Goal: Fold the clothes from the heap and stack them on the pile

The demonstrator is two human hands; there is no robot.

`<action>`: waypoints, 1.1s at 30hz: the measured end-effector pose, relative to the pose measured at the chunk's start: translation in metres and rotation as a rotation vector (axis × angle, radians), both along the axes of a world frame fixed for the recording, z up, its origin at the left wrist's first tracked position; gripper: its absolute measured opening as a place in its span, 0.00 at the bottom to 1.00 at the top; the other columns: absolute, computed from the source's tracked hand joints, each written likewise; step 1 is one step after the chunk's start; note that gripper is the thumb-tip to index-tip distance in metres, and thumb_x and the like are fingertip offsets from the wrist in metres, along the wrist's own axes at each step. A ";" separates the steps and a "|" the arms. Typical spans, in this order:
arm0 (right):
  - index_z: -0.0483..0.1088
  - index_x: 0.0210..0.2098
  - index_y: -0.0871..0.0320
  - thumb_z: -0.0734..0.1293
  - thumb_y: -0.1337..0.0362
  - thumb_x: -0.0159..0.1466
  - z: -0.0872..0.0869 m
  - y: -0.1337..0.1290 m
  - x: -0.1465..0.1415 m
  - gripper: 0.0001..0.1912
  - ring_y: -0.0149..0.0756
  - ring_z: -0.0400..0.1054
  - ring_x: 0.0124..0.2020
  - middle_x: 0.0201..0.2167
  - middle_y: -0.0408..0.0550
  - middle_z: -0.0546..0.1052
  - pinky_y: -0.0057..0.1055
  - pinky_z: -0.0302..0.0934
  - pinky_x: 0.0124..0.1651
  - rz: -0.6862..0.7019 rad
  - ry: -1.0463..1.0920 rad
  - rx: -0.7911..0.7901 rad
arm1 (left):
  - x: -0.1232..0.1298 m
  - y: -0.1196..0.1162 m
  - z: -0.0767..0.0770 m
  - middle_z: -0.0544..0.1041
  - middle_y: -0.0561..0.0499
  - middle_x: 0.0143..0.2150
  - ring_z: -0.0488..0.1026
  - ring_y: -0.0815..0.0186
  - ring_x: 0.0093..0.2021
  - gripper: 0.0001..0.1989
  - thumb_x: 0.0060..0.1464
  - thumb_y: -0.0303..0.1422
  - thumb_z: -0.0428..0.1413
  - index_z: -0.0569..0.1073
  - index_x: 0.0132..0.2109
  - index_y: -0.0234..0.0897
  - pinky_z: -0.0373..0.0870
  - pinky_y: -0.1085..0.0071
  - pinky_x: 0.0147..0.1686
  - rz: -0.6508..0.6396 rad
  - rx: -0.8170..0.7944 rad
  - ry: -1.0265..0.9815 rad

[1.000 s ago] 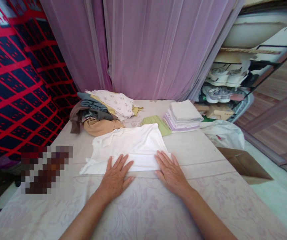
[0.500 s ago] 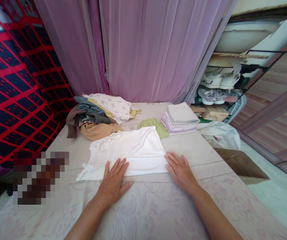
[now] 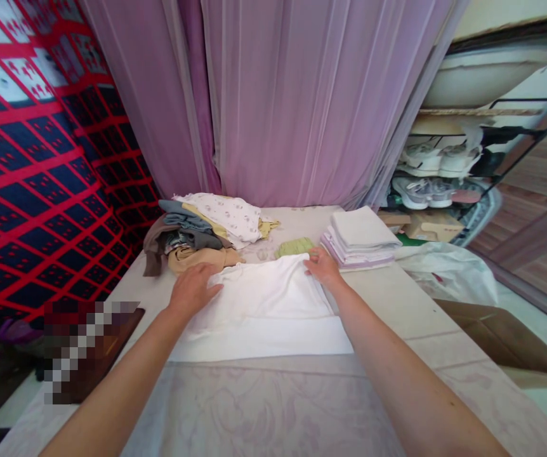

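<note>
A white garment (image 3: 264,304) lies spread on the bed, its near edge folded into a straight band. My left hand (image 3: 192,289) rests at its far left corner, thumb apart from the fingers, with nothing visibly held. At the far right corner, my right hand (image 3: 322,266) has thumb and fingers closed on the fabric edge. Just beyond the garment is a green cloth (image 3: 295,247), partly covered. Beside my right hand stands a stack of folded white and lilac cloths (image 3: 362,238).
A heap of clothes (image 3: 197,228) lies at the back left of the bed (image 3: 273,406). Purple curtains (image 3: 283,108) hang behind. On the right are a shoe rack (image 3: 473,111), a plastic bag (image 3: 449,270) and a cardboard box (image 3: 506,336). A blurred patch covers something at left.
Both hands have moved from the garment's near edge to its far corners. My right hand has closed on the fabric. The view has shifted slightly left.
</note>
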State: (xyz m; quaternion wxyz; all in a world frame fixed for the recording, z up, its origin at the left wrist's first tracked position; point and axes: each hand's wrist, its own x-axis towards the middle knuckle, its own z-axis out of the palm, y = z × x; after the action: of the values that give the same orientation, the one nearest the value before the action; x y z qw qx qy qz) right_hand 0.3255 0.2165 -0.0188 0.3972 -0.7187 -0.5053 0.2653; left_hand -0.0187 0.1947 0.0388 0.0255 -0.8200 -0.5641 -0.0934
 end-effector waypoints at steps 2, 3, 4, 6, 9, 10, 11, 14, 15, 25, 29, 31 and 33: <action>0.61 0.54 0.56 0.63 0.67 0.58 -0.001 0.002 0.002 0.24 0.27 0.68 0.20 0.27 0.38 0.75 0.25 0.66 0.27 0.022 -0.041 -0.009 | 0.005 0.007 -0.002 0.73 0.47 0.54 0.69 0.56 0.52 0.20 0.53 0.39 0.54 0.70 0.53 0.42 0.65 0.61 0.50 0.005 -0.040 0.068; 0.61 0.55 0.56 0.63 0.68 0.58 0.000 0.002 0.004 0.24 0.28 0.68 0.20 0.24 0.37 0.74 0.26 0.66 0.28 0.030 -0.070 -0.017 | 0.007 0.010 -0.004 0.74 0.46 0.53 0.70 0.55 0.52 0.21 0.53 0.39 0.54 0.69 0.54 0.41 0.66 0.61 0.49 0.021 -0.070 0.099; 0.62 0.55 0.56 0.63 0.68 0.58 0.004 0.001 0.006 0.24 0.29 0.68 0.21 0.23 0.36 0.73 0.27 0.65 0.30 0.034 -0.092 -0.020 | 0.008 0.012 -0.005 0.75 0.45 0.51 0.71 0.55 0.51 0.20 0.54 0.38 0.53 0.70 0.53 0.41 0.66 0.62 0.48 0.039 -0.103 0.130; 0.63 0.55 0.55 0.62 0.68 0.59 0.013 -0.001 0.011 0.24 0.33 0.71 0.27 0.25 0.39 0.74 0.30 0.65 0.36 0.022 -0.193 -0.006 | 0.008 0.017 -0.007 0.76 0.45 0.49 0.73 0.56 0.49 0.17 0.56 0.36 0.49 0.71 0.52 0.40 0.67 0.63 0.45 0.083 -0.148 0.171; 0.64 0.56 0.55 0.61 0.67 0.61 0.025 -0.003 0.011 0.23 0.40 0.71 0.39 0.38 0.49 0.77 0.35 0.62 0.44 -0.015 -0.534 0.037 | 0.000 0.028 -0.007 0.77 0.46 0.48 0.74 0.58 0.47 0.18 0.60 0.37 0.42 0.72 0.50 0.41 0.67 0.68 0.40 0.174 -0.178 0.135; 0.64 0.56 0.55 0.60 0.67 0.62 0.027 -0.003 0.009 0.22 0.42 0.71 0.42 0.41 0.51 0.77 0.36 0.61 0.46 -0.012 -0.653 0.030 | -0.004 0.032 -0.007 0.77 0.46 0.48 0.74 0.59 0.47 0.19 0.60 0.39 0.41 0.72 0.49 0.41 0.67 0.69 0.39 0.203 -0.193 0.111; 0.64 0.56 0.55 0.59 0.67 0.63 0.028 -0.002 0.007 0.22 0.43 0.71 0.43 0.43 0.52 0.76 0.36 0.61 0.46 0.003 -0.740 0.005 | -0.008 0.037 -0.006 0.77 0.46 0.48 0.74 0.59 0.47 0.19 0.60 0.40 0.41 0.72 0.49 0.41 0.67 0.69 0.39 0.225 -0.211 0.091; 0.64 0.57 0.54 0.58 0.66 0.64 0.024 0.000 -0.001 0.22 0.41 0.71 0.43 0.42 0.51 0.78 0.34 0.61 0.45 0.056 -0.777 -0.101 | -0.015 0.047 -0.007 0.76 0.46 0.49 0.73 0.58 0.48 0.20 0.60 0.41 0.40 0.73 0.48 0.40 0.67 0.70 0.40 0.262 -0.249 0.070; 0.64 0.57 0.54 0.58 0.65 0.64 0.022 0.000 -0.002 0.22 0.40 0.71 0.42 0.41 0.50 0.78 0.33 0.61 0.45 0.057 -0.748 -0.119 | -0.017 0.050 -0.007 0.76 0.47 0.50 0.73 0.59 0.49 0.21 0.59 0.41 0.41 0.73 0.49 0.40 0.67 0.70 0.40 0.265 -0.258 0.068; 0.66 0.54 0.54 0.58 0.64 0.64 0.019 0.003 0.001 0.19 0.38 0.70 0.44 0.46 0.50 0.76 0.32 0.60 0.46 0.013 -0.769 -0.028 | -0.014 0.052 -0.020 0.77 0.45 0.49 0.73 0.58 0.48 0.20 0.60 0.36 0.39 0.72 0.51 0.38 0.68 0.67 0.42 0.258 -0.227 0.114; 0.64 0.56 0.56 0.58 0.60 0.65 0.015 0.002 0.002 0.21 0.39 0.71 0.39 0.37 0.49 0.79 0.33 0.61 0.44 -0.013 -0.630 -0.068 | -0.007 0.041 -0.015 0.76 0.43 0.49 0.73 0.54 0.47 0.19 0.60 0.33 0.41 0.70 0.52 0.39 0.70 0.62 0.42 0.260 -0.141 0.139; 0.63 0.57 0.59 0.57 0.61 0.65 0.013 -0.002 0.006 0.22 0.38 0.72 0.38 0.34 0.48 0.79 0.31 0.62 0.43 -0.024 -0.509 -0.018 | 0.002 0.031 -0.010 0.74 0.42 0.51 0.71 0.54 0.50 0.19 0.58 0.29 0.42 0.70 0.53 0.37 0.68 0.61 0.47 0.168 -0.031 0.135; 0.62 0.57 0.61 0.57 0.64 0.63 0.010 -0.011 0.011 0.23 0.37 0.72 0.36 0.33 0.47 0.79 0.30 0.62 0.41 -0.009 -0.416 -0.008 | 0.013 0.020 -0.007 0.72 0.42 0.54 0.68 0.55 0.55 0.20 0.57 0.26 0.42 0.71 0.53 0.35 0.64 0.61 0.54 0.015 0.049 0.114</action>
State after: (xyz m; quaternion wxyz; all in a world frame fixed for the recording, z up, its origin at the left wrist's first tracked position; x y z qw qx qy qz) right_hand 0.3369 0.2054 -0.0085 0.2828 -0.7618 -0.5721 0.1114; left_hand -0.0060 0.2143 0.0314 0.0785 -0.8190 -0.5653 -0.0600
